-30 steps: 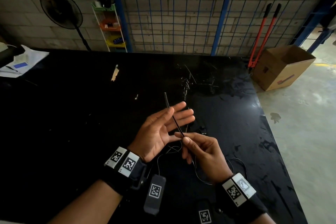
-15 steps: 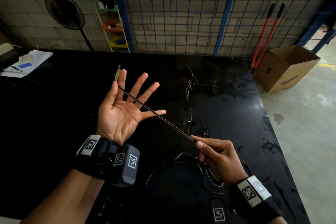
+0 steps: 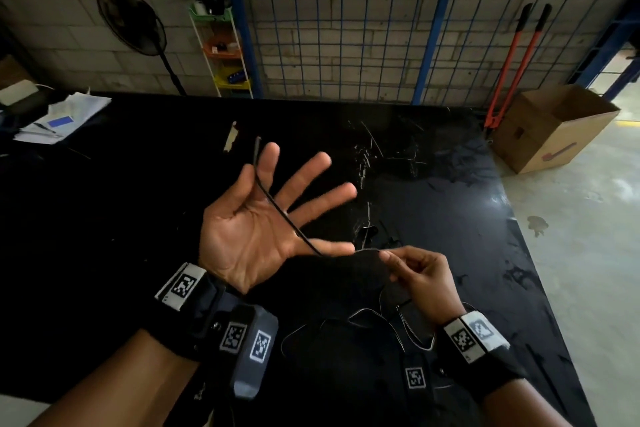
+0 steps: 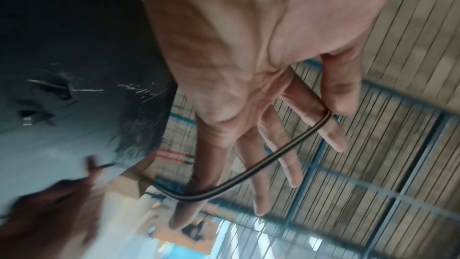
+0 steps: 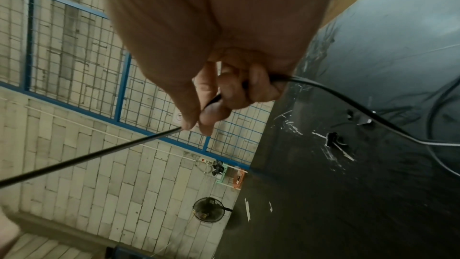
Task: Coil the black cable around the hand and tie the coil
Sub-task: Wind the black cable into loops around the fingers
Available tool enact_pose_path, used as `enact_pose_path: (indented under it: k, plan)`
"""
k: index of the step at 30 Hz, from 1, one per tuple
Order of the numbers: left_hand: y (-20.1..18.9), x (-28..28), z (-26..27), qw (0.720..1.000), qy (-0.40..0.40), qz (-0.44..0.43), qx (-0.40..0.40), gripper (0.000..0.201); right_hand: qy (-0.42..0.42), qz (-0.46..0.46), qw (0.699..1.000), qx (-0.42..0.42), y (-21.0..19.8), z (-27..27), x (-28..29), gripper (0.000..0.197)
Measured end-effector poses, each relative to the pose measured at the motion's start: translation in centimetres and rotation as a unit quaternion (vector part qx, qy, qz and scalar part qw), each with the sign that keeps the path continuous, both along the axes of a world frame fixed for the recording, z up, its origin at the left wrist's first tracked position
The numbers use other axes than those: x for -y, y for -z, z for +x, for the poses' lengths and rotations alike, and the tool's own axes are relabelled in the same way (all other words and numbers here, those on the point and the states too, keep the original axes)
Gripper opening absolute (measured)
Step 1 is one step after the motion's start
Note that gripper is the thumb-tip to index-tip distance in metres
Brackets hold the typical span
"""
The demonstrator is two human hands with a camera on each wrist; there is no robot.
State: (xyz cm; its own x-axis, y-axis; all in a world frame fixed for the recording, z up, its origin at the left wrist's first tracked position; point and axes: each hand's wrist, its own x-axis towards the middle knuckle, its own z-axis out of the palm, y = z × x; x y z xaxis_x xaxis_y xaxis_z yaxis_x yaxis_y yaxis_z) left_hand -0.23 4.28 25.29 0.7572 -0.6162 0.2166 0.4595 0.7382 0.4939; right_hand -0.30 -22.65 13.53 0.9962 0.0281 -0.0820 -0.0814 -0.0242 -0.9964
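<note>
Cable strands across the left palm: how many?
1. The black cable runs from between thumb and forefinger across the left hand, past the little finger, to the right hand. The left hand's back is hidden.

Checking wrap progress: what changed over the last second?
Left hand swung out left and spread its fingers; black cable now crosses its palm from the thumb-index gap. Right hand, after drawing the cable taut, moved in beside the left little finger, bending it there. Unchanged: right hand pinches the cable; slack lies on the table.
</note>
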Motion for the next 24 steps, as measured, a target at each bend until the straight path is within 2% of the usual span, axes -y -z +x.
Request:
enact_pose_path:
  k: [4, 9, 12, 16, 20, 24]
  plan:
    - [1.3, 2.4, -2.6, 0.994, 0.09, 0.058, -0.008, 0.038, 0.033, 0.006, 0.999, 0.034, -2.2, 2.0, -0.5, 0.021]
    - [3.2, 3.5, -4.1, 0.969, 0.119, 0.217, -0.016, 0.039, -0.054, -0.067, 0.991, 0.1, -7.0, 3.1, -1.6, 0.019]
    - [3.5, 3.3, -4.1, 0.94, 0.096, 0.325, -0.04, 0.042, -0.109, -0.098, 0.979, 0.141, -9.7, 2.6, -2.0, 0.015]
    - [3.4, 2.7, -3.7, 0.893, 0.036, 0.447, -0.018, 0.043, -0.163, -0.148, 0.959, 0.177, -11.6, 1.2, -2.1, 0.009]
    - [3.1, 2.1, -3.3, 0.88, -0.031, 0.474, -0.014, 0.043, -0.183, -0.161, 0.951, 0.19, -12.0, -0.4, -2.4, 0.003]
    - [2.7, 2.1, -3.0, 0.871, -0.047, 0.488, 0.01, 0.042, -0.129, -0.143, 0.961, 0.197, -11.8, -0.6, -2.1, 0.008]
